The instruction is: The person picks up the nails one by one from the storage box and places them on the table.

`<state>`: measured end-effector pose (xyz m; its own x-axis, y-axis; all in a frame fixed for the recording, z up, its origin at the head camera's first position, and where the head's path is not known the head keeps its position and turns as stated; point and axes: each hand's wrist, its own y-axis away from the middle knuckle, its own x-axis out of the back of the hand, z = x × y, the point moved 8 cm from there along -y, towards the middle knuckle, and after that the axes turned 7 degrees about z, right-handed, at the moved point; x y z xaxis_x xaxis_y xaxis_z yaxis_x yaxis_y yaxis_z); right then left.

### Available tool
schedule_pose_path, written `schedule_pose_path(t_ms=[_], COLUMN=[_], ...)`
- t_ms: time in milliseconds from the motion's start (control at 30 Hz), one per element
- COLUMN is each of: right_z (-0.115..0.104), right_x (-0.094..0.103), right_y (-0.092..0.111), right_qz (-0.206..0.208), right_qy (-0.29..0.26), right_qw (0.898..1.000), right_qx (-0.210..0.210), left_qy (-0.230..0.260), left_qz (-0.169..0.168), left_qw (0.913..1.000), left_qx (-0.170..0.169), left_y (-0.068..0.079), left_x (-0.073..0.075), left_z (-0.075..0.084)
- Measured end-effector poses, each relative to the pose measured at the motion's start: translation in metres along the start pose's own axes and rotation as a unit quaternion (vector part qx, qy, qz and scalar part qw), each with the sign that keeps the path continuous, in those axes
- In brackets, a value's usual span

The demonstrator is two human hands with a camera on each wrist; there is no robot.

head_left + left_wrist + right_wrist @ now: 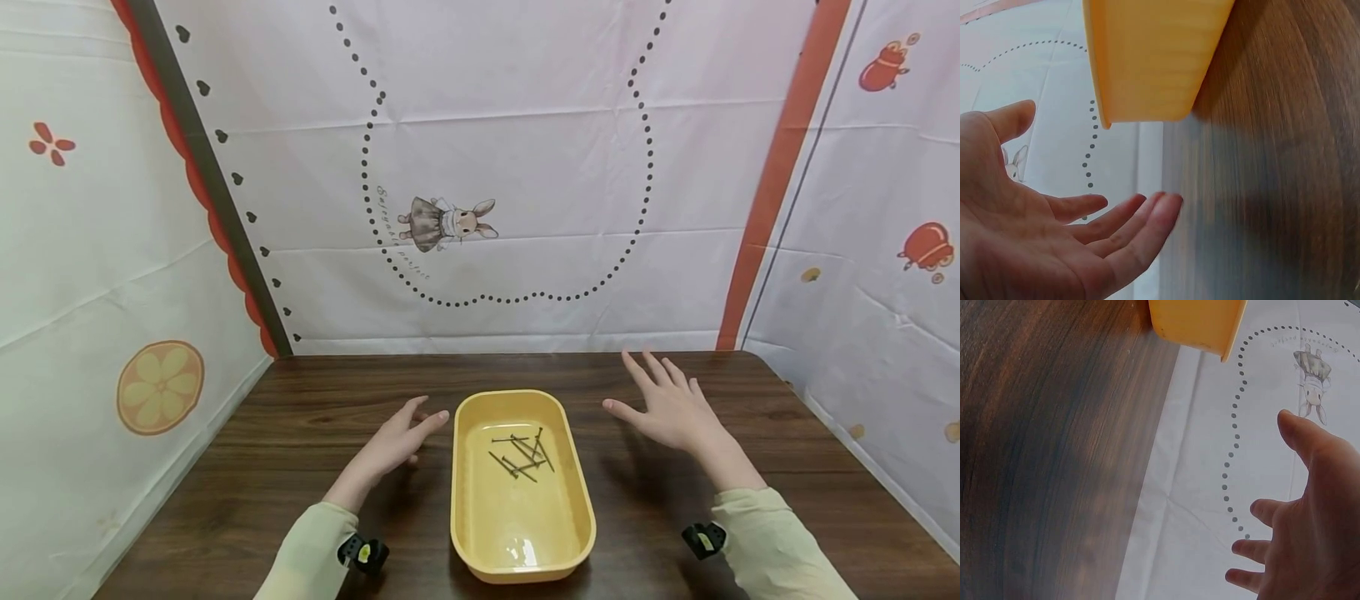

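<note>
A yellow rectangular tray with rounded corners [517, 533] stands on the table in the head view, its long side running away from me. Several thin dark nails [522, 456] lie loosely crossed on its floor, toward the far half. My left hand [393, 442] hovers just left of the tray, thumb toward its rim, fingers relaxed and holding nothing. On the other side, farther off, my right hand [671, 412] is held with fingers spread and nothing in it. Both wrist views show the tray's outer wall [1154, 62] beyond the bare palm.
The dark wood-grain table [300, 417] extends around the tray on all sides. Behind it hangs a white printed cloth [525, 167] with a rabbit figure, and similar cloths flank the left and right. Each sleeve has a small black device [363, 552] at the wrist.
</note>
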<state>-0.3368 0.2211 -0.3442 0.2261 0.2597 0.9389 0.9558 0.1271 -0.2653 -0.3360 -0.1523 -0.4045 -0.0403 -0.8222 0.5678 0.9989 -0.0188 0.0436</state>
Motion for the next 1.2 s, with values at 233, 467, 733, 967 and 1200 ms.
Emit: schedule_pose_path(t_ms=[233,467,733,967,1200], right_z=[-0.001,-0.01,-0.023,-0.034,-0.043], right_x=[-0.001,0.0,-0.003,-0.003,-0.004], right_y=[-0.001,0.0,0.002,0.004,0.004], right_qz=[0.002,0.009,0.015,0.019,0.021], right_qy=[-0.004,-0.011,-0.019,-0.019,-0.017], right_qw=[1.0,1.0,0.999,0.998,0.996], right_qx=[0.004,0.019,0.041,0.064,0.082], left_qy=[0.064,0.094,0.119,0.125,0.127], left_qz=[-0.018,-0.023,-0.035,-0.034,-0.034], left_qw=[0.9975,0.9945,0.991,0.9901,0.9905], left_qx=[0.022,0.038,0.05,0.054,0.042], left_y=[0.003,0.008,0.017,0.021,0.026], left_x=[-0.006,-0.007,-0.011,-0.013,-0.016], left_z=[-0.003,-0.003,-0.003,-0.003,-0.003])
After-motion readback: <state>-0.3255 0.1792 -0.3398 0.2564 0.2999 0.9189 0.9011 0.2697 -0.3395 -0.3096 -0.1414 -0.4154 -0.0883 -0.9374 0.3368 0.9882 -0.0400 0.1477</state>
